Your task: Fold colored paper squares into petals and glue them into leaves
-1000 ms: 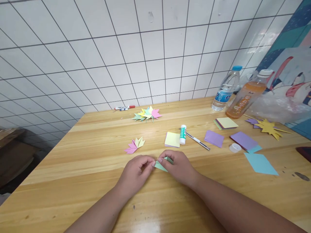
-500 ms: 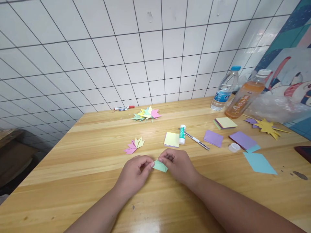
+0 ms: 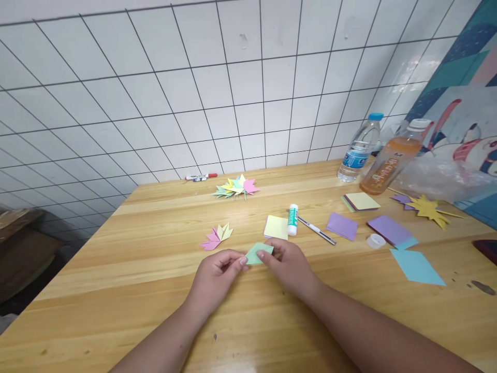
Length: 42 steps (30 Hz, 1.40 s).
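Note:
A small folded piece of green paper (image 3: pixel 255 253) is held between my two hands above the wooden table. My left hand (image 3: pixel 218 272) pinches its left corner between thumb and fingers. On the other side, my right hand (image 3: pixel 288 264) grips the right part, thumb on top and fingers behind. Just beyond lie a pink and yellow folded paper piece (image 3: pixel 217 237), a stack of yellow paper squares (image 3: pixel 276 227) and a green and white glue stick (image 3: pixel 292 219) resting at the stack's right edge.
A utility knife (image 3: pixel 316 230), purple paper (image 3: pixel 341 226), a white cap (image 3: pixel 375 241) and blue paper (image 3: pixel 418 267) lie to the right. Two bottles, one of water (image 3: pixel 357 150) and one of orange drink (image 3: pixel 392 160), stand at the back. Folded paper stars (image 3: pixel 236 186) and markers (image 3: pixel 201 177) lie near the wall.
The green paper has been raised and turned, showing a flat face toward me. My right hand's thumb now lies over it, with the fingers behind. The view has tilted slightly upward.

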Available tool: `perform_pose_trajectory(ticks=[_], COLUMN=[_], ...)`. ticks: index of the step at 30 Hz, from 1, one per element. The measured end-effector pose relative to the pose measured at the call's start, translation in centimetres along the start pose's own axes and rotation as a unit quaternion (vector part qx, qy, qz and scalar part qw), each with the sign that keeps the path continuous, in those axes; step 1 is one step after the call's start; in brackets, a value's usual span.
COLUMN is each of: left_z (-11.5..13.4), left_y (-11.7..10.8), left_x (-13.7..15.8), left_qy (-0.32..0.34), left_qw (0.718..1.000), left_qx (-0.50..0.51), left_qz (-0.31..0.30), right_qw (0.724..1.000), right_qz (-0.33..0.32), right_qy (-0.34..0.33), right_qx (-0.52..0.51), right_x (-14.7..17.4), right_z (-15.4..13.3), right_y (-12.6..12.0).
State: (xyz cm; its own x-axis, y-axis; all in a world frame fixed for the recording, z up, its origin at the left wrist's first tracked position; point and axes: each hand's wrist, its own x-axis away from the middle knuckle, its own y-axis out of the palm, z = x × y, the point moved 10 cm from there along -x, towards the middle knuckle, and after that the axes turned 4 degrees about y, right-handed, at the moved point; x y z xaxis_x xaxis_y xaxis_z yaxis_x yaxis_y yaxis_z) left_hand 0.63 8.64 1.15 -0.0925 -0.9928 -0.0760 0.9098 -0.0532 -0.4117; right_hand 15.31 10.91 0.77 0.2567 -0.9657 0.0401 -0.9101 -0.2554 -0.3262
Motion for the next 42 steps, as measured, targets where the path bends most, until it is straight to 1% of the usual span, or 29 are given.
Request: perform_pose_trajectory(ticks=[3,6,10,14,16,19,22,24,25,27,30,32,35,38,40,42], left_z=[0.0,0.2,0.2,-0.1,-0.1,0.2,0.7,0.9,0.8,0.5,-0.3,-0.8,-0.8,-0.4,-0.4,-0.5], left_y=[0.2,0.2,0.2,-0.3,-0.5,-0.5,0.1,0.5,0.6,0.6,0.5,0.5,0.8,1.2,1.2,1.1], left_x=[0.0,0.0,0.0,-0.1,-0.1,0.0,0.3,0.5,0.5,0.4,0.2,0.1,0.1,0.2,0.2,0.1], left_qy=[-0.005,-0.001,0.002,-0.004,-0.004,0.000,0.016,0.023,0.020,0.009,-0.019,-0.040,-0.038,-0.021,-0.020,-0.022], left_qw=[1.000,1.000,1.000,0.999,0.997,0.998,0.999,0.999,0.999,0.999,0.997,0.994,0.994,0.995,0.996,0.997], left_qx=[-0.018,-0.026,0.001,0.054,0.072,0.062,0.036,0.028,0.028,0.038,0.078,0.103,0.106,0.088,0.081,0.077], left_qz=[-0.011,-0.018,-0.030,-0.006,0.005,0.013,-0.006,-0.020,-0.020,-0.015,-0.005,-0.002,-0.013,-0.031,-0.031,-0.024], right_qw=[0.999,0.999,0.999,0.998,0.999,0.999,0.991,0.987,0.987,0.992,0.995,0.992,0.994,0.997,0.998,0.998], right_qz=[0.021,0.024,0.022,0.023,0.012,-0.035,-0.084,-0.091,-0.087,-0.082,-0.093,-0.090,-0.072,-0.072,-0.063,-0.053], right_qy=[0.013,0.009,0.009,0.023,0.017,-0.012,-0.057,-0.076,-0.074,-0.052,-0.016,-0.002,-0.001,-0.024,-0.029,-0.026], right_qx=[-0.029,-0.038,-0.046,-0.053,-0.035,0.027,0.085,0.110,0.113,0.078,-0.040,-0.088,-0.081,-0.033,-0.003,0.006], right_x=[-0.3,-0.3,-0.3,-0.4,-0.4,0.1,0.9,1.2,1.1,0.9,0.6,0.4,0.3,0.4,0.5,0.4], right_z=[0.5,0.6,0.5,0.7,0.5,-0.1,-0.9,-1.2,-1.1,-0.8,-0.3,-0.1,0.0,-0.1,-0.1,0.1], right_y=[-0.5,-0.6,-0.6,-0.8,-0.5,0.7,2.0,2.3,2.2,2.1,2.2,2.1,1.9,2.0,1.9,1.7])
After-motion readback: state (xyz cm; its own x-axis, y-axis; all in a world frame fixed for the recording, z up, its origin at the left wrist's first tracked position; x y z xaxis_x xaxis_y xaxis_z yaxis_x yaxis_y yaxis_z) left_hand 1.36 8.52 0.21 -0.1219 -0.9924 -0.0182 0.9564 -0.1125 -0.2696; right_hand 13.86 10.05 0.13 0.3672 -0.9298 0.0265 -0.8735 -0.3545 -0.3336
